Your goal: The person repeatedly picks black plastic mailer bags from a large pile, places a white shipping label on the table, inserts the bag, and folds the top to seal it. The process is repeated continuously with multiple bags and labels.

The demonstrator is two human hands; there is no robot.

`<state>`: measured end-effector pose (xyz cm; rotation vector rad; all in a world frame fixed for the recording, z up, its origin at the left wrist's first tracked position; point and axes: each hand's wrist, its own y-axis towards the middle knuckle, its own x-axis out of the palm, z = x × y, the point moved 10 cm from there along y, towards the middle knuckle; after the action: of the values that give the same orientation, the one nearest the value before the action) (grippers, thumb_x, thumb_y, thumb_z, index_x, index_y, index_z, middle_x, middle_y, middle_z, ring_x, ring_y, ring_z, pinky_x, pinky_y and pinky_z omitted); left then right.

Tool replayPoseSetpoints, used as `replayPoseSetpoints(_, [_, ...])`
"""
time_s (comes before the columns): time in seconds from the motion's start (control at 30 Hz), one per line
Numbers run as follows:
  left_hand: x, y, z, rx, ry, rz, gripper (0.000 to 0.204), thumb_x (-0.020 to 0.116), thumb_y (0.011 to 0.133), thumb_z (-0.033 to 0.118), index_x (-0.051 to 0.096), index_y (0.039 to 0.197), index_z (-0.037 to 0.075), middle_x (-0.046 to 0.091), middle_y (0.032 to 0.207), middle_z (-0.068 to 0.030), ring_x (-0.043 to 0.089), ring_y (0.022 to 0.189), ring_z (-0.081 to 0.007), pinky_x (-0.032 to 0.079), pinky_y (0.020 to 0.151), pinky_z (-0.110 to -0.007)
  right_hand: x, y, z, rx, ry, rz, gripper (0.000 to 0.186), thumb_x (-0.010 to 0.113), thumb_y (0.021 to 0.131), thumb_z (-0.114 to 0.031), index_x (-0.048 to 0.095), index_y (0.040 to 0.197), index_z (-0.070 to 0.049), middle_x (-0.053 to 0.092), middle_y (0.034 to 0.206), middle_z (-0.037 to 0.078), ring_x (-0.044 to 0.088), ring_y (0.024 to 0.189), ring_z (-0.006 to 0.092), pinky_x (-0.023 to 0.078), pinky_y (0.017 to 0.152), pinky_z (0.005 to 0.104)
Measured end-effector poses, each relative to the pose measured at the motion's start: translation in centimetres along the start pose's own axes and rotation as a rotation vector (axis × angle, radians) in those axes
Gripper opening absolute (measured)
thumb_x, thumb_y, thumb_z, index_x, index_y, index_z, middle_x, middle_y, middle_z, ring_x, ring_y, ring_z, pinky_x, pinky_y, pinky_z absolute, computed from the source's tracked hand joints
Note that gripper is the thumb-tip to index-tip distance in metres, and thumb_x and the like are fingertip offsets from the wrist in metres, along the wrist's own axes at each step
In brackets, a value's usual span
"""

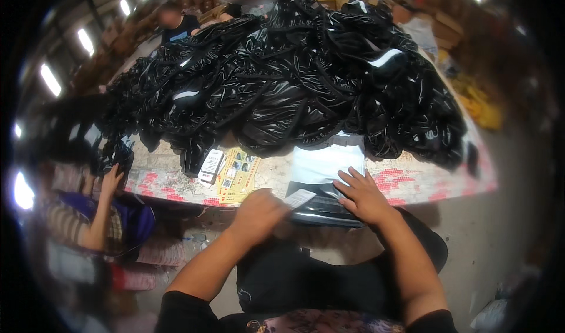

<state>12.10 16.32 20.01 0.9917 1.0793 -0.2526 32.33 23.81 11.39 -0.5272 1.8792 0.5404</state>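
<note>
At the near edge of the table, a stack of flat plastic bags lies with a black lower part and a pale upper part. My right hand rests on its right side, fingers spread flat. My left hand, somewhat blurred, is closed at the stack's left side with a small white card at its fingertips. Left of the stack lie fanned yellow printed leaflets. Beside them is a small pile of white tags.
A big heap of shiny black elastic-edged covers fills most of the table. On the left a co-worker's hand touches black material. Another person is at the far left. Cardboard boxes stand behind.
</note>
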Motion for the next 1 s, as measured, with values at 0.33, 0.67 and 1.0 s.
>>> replayPoseSetpoints(0.33, [6.7,4.7,0.1,-0.202,0.023,-0.065,0.025,0.067,0.086,0.021,0.070,0.106,0.006,0.068,0.113,-0.0091,0.058,0.117,-0.0354,0.042,0.103,-0.046,0.1,0.0,0.1,-0.013,-0.006,0.017,0.049,0.059,0.098,-0.034,0.053,0.145,-0.022,0.043,0.155,0.009,0.031,0.148,0.0336,0.017,0.122,0.0575])
replayPoseSetpoints(0.67, [0.3,-8.2,-11.0,-0.790,0.415,-0.044,0.032,0.072,0.079,0.023,0.070,0.100,0.000,0.067,0.106,-0.0215,0.062,0.097,-0.0405,0.049,0.086,-0.048,-0.1,0.0,-0.3,-0.021,0.001,0.034,0.042,0.058,0.098,-0.034,0.061,0.138,-0.022,0.045,0.154,0.009,0.032,0.147,0.0347,0.019,0.121,0.0580])
replayPoseSetpoints(1.0, [-0.5,-8.7,-10.0,-0.785,0.141,0.293,0.026,0.063,0.076,0.003,0.072,0.100,0.006,0.071,0.100,-0.0176,0.067,0.095,-0.0369,0.051,0.090,-0.045,0.0,-0.1,-0.1,-0.047,-0.006,0.043,0.043,0.058,0.098,-0.034,0.059,0.139,-0.021,0.046,0.153,0.009,0.032,0.147,0.0346,0.019,0.121,0.0578])
